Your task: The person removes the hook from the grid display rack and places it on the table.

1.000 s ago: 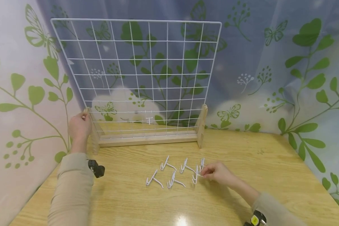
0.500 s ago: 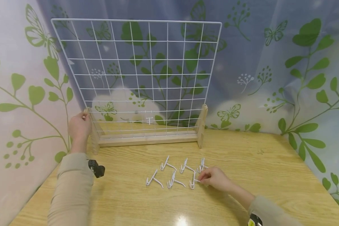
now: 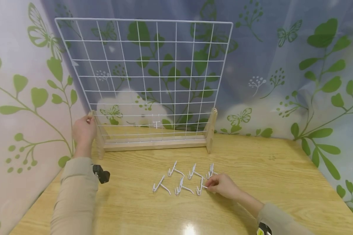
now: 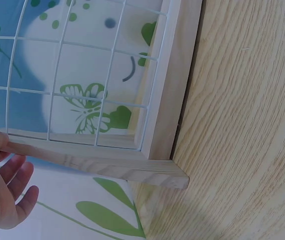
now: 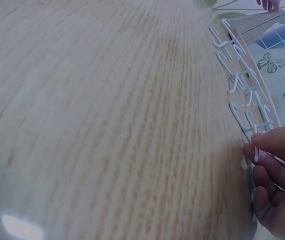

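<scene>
A white wire grid panel (image 3: 148, 76) stands in a pale wooden stand (image 3: 156, 144), leaning back slightly. My left hand (image 3: 84, 131) pinches the top end of the stand's left upright (image 4: 97, 161) between thumb and forefinger. In the left wrist view the other fingers curl loosely off the wood. On the table, my right hand (image 3: 223, 186) pinches the prong of a white wire hook (image 3: 199, 187) at the front right of a group. Its prong tip (image 5: 256, 155) shows between thumb and forefinger in the right wrist view.
Several other white hooks lie in two rows, among them a front left hook (image 3: 161, 185) and a back right hook (image 3: 210, 171). The wooden table (image 3: 135, 212) extends to a leaf-patterned curtain (image 3: 267, 81) behind and at both sides.
My right hand has drawn the front right hook toward me and slightly left, away from the back right hook and into the front row. My left hand keeps its place on the upright.
</scene>
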Demonstrator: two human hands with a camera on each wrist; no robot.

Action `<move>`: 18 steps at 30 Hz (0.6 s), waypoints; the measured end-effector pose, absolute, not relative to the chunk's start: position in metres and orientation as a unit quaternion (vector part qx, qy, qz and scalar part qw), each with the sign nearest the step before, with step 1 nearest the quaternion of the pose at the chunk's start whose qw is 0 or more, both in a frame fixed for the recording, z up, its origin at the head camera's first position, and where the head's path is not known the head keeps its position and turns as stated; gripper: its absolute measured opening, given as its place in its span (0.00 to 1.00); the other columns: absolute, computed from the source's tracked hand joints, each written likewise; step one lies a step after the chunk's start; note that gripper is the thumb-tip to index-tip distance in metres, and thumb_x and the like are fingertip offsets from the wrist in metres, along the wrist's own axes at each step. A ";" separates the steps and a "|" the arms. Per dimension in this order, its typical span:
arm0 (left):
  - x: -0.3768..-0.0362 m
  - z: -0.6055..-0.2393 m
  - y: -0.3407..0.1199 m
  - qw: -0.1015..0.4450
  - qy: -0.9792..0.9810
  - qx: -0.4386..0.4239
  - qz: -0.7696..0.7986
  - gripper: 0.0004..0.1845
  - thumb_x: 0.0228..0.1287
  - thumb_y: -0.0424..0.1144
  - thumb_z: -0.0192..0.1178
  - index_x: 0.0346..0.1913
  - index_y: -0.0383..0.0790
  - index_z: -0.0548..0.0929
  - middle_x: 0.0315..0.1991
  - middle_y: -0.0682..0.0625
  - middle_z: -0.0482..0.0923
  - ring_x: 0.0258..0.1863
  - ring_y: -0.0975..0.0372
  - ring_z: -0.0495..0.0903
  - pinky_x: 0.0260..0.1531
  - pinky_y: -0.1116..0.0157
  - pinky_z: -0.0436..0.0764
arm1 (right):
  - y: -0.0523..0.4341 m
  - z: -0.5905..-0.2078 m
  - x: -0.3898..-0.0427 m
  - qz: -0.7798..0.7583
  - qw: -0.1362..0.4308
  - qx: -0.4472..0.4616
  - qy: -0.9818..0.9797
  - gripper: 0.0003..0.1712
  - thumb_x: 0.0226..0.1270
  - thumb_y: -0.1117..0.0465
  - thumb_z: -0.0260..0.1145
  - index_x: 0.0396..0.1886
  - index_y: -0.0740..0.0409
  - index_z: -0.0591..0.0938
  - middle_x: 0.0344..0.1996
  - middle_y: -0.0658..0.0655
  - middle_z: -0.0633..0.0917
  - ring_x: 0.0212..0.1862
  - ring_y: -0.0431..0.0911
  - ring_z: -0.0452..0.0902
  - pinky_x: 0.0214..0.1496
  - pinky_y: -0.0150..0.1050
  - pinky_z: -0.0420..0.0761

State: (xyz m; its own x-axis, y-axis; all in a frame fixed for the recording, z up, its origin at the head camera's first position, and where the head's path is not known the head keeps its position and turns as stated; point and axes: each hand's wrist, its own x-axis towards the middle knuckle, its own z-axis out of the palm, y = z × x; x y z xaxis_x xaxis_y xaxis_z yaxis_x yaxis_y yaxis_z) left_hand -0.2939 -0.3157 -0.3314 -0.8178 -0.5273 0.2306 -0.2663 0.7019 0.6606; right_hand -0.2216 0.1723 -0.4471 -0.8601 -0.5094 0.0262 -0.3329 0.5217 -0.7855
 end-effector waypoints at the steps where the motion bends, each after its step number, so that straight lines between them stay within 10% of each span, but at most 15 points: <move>1: -0.294 -0.332 -0.316 0.206 -0.900 0.220 -0.316 0.22 0.71 0.44 0.40 0.58 0.35 0.74 0.48 0.36 0.77 0.46 0.44 0.74 0.44 0.49 0.71 | 0.172 -0.447 -0.221 -0.424 0.104 -0.244 0.866 0.05 0.51 0.70 0.67 0.31 0.65 0.83 0.24 0.51 0.82 0.23 0.37 0.71 0.23 0.29 0.73; 18: -0.294 -0.332 -0.318 0.202 -0.902 0.220 -0.313 0.23 0.71 0.44 0.39 0.59 0.35 0.73 0.49 0.36 0.76 0.47 0.44 0.74 0.45 0.49 0.71 | 0.171 -0.430 -0.227 -0.383 0.084 -0.240 0.888 0.04 0.59 0.63 0.65 0.33 0.59 0.82 0.28 0.49 0.82 0.33 0.42 0.75 0.33 0.35 0.76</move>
State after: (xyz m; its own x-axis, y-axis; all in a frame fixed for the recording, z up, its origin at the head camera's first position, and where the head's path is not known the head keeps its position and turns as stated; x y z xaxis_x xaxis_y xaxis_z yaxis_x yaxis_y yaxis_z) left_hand -0.2939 -0.3176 -0.3317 -0.8218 -0.5231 0.2259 -0.2703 0.7069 0.6537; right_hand -0.2270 0.1711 -0.4304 -0.8709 -0.4903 0.0339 -0.3609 0.5912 -0.7213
